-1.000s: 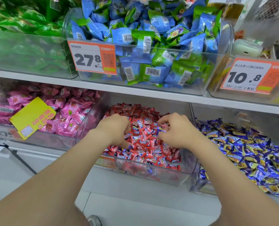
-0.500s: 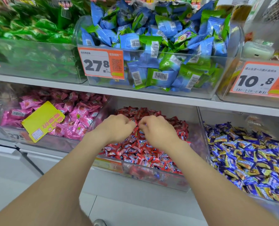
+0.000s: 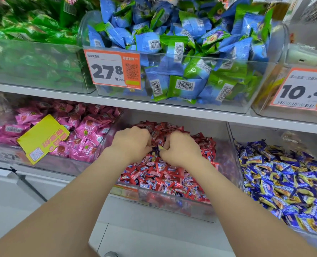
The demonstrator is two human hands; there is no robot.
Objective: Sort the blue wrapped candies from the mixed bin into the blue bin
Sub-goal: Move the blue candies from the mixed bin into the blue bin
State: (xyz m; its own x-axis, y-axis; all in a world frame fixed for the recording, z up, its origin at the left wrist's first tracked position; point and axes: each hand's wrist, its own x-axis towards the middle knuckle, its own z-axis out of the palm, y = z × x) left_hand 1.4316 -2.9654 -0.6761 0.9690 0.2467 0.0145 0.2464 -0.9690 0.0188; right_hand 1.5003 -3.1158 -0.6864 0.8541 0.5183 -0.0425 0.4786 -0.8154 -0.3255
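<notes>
My left hand point(image 3: 131, 143) and right hand point(image 3: 181, 151) are inside the clear plastic bin of red-wrapped candies point(image 3: 172, 203); the right pinches a small yellow-edged wrapped candy point(image 3: 161, 147); the left is curled, contents indeterminable. The clear plastic bin of blue-and-yellow wrapped candies point(image 3: 265, 134) stands immediately right of that bin.

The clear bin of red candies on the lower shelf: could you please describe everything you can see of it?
The clear bin looks like transparent plastic, with an orange label strip low on its front. It sits upright on the lower shelf, between pink candies on its left and blue-and-yellow candies on its right. Shiny red wrapped candies fill it in a heap. The left hand and right hand dig into the heap with curled fingers; what they hold is hidden.
</notes>
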